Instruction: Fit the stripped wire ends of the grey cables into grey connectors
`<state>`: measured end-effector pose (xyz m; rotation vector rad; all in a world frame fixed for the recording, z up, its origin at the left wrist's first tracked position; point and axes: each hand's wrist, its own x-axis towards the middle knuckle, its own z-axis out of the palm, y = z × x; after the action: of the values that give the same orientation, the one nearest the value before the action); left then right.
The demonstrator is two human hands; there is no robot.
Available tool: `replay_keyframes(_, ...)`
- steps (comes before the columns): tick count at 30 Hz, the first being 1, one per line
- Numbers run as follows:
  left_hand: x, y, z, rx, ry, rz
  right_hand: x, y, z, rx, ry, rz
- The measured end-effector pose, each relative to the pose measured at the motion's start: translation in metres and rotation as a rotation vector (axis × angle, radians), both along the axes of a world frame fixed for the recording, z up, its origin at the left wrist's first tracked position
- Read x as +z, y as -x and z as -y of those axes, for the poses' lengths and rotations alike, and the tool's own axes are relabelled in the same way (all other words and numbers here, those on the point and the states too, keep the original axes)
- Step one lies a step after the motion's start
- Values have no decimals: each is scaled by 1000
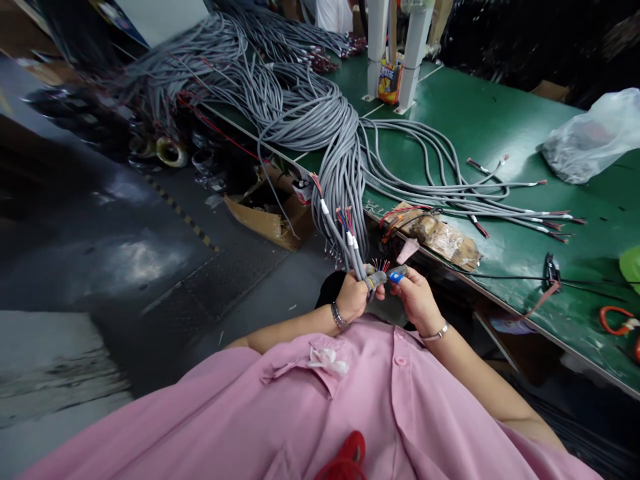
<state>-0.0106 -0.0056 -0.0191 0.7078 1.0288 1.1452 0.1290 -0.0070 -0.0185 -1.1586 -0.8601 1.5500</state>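
My left hand (354, 295) is closed around several grey cables (358, 260) near their ends, in front of my waist. Thin coloured wires (381, 265) fan out of a cable end between my two hands. My right hand (417, 300) pinches at these wires with thumb and forefinger; the exact strand is too small to make out. Grey covers wrap some fingertips on both hands, and blue tape is around my right thumb. Other cable ends with white sleeves (350, 239) and bare red and blue wires stick up just above my left hand.
A large bundle of grey cables (310, 120) drapes over the edge of the green table (480, 120). A taped cardboard piece (440, 240), a clear plastic bag (593, 137) and orange-handled pliers (617, 321) lie on the table. Below stands an open cardboard box (273, 220).
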Motion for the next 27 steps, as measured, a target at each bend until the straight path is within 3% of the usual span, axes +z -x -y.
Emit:
replay_keyframes(3, 5, -1, -1, 1, -5, 21, -1, -3, 0, -1, 3, -70)
replay_keyframes(7, 8, -2, -1, -8, 7, 60, 2, -7, -3, -13, 116, -202)
replay_keyframes(11, 7, -4, 0, -21, 2, 20, 14, -4, -6, 91, 100, -172)
replay_keyframes(14, 6, -6, 1, -27, -3, -12, 19, 1, -5, 89, 60, -112)
replay_keyframes(18, 7, -7, 3, 15, 2, 1, 11, 3, -2, -10, 63, -87)
replay_keyframes(23, 15, -4, 3, 42, 18, 59, -1, -8, -11, -135, 169, -254)
replay_keyframes(27, 23, -4, 0, 29, 1, 147, 0, -18, -27, -50, 221, -350)
